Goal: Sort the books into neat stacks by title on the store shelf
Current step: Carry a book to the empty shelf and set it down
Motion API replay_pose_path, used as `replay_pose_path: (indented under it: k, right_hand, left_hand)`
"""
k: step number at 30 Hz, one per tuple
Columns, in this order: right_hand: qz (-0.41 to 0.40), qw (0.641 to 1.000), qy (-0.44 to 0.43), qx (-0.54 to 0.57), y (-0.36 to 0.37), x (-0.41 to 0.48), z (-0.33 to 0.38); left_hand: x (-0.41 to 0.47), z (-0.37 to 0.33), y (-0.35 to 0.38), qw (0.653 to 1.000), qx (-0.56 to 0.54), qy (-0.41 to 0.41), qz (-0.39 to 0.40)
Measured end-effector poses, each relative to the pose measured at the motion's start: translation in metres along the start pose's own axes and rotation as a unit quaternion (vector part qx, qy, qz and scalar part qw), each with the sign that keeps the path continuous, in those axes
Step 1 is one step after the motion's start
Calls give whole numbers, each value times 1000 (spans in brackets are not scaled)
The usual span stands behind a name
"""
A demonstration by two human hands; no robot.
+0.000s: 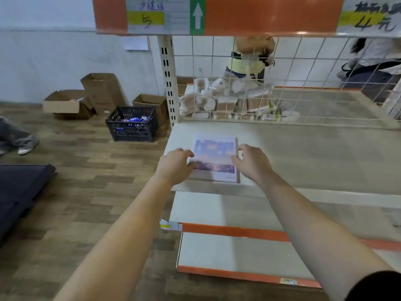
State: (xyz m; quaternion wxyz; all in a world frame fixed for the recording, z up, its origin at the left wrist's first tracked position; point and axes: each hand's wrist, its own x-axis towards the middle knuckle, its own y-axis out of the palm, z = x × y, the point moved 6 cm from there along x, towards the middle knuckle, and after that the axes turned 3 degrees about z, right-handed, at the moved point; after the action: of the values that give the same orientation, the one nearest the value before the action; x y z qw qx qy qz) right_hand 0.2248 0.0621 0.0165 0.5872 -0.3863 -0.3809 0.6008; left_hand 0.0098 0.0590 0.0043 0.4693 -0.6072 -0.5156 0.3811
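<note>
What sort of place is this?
Probably a small shop: orange-edged shelves with handwritten price tags, packs of cotton swabs on display, and cardboard boxes on the floor.

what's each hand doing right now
Left hand: holding the book by its left edge.
Right hand: fingers curled at the book's right edge; grip cannot be told.

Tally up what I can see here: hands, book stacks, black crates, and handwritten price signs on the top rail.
Hands: 2, the left hand and the right hand, each gripping a side of the book stack
Book stacks: 1
Black crates: 1
Price signs on the top rail: 2, one reading 5, one reading 4
Total: 6
</note>
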Motion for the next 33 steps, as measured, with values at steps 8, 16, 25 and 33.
replay_pose_path:
  k: [8, 16, 25, 33]
  right_hand:
    - [32, 984, 115, 132, 24, 25, 0]
    - [74, 954, 175, 233, 30, 38, -6]
    - [17, 920, 129, 369, 29, 47, -6]
    - [82, 877, 48, 471, 16, 39, 27]
  left_hand:
    - [16, 8, 11, 1000, 2, -3, 18]
    - [20, 13, 10, 997, -66, -7, 25]
    - [20, 23, 6, 976, -210, -53, 17]
    - [-6, 27, -13, 825, -543, -149, -51]
